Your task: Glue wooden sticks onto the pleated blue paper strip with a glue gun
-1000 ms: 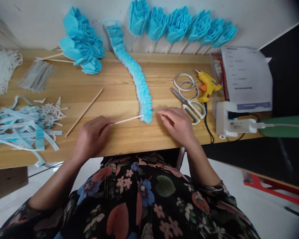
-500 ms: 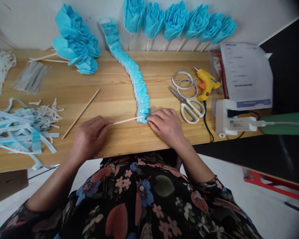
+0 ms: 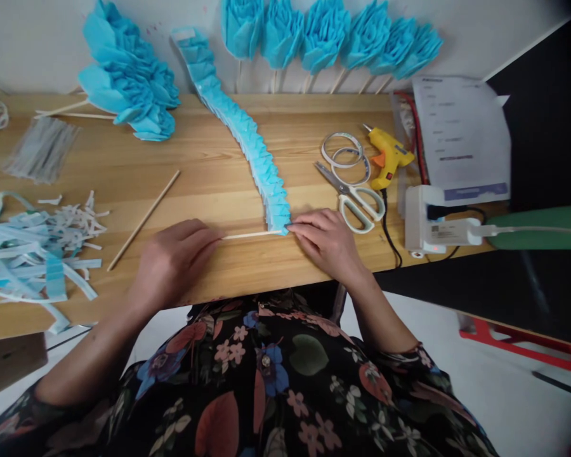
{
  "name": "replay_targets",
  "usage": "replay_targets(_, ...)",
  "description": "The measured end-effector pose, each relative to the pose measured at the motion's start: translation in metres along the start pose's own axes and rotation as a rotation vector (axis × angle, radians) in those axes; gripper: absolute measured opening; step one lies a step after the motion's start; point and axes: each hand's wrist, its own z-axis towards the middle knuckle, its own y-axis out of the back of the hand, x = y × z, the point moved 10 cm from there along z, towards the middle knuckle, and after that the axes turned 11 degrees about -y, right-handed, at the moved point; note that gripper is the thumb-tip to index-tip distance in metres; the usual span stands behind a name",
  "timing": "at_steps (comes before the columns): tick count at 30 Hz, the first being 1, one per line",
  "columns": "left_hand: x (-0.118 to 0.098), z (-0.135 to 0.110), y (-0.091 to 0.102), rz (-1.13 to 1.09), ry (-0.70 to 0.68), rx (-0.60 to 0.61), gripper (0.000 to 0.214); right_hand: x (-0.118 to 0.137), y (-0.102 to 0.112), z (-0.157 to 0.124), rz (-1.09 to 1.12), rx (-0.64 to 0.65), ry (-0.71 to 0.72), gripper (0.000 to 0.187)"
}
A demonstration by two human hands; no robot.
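Note:
My left hand [image 3: 178, 257] pinches one end of a thin wooden stick [image 3: 247, 235], which lies level just above the table. The stick's far end meets the near end of a long pleated blue strip [image 3: 252, 136]. With fingertips closed on the strip's near right corner, my right hand [image 3: 326, 238] holds it by the stick's tip. From there the strip curves away over the table and up against the wall. Exactly how the tip sits on the strip is too small to tell.
Finished blue flowers [image 3: 326, 35] on sticks lean at the wall; more blue flowers [image 3: 128, 76] lie left. Scissors [image 3: 349, 193], tape rolls [image 3: 345, 155] and a yellow glue gun [image 3: 387, 155] sit right. A loose stick [image 3: 143, 221] and paper scraps [image 3: 42, 247] lie left.
The stick has shifted from lying across the strip's end to running along its near edge. My right fingers have moved slightly at the corner. The whole view has shifted a little.

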Motion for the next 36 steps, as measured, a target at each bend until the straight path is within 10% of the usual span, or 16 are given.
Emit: replay_targets(36, 0.002, 0.032, -0.009, 0.019, -0.19, 0.197, 0.03, -0.004, 0.005, 0.001, 0.123, -0.052, 0.013, 0.021)
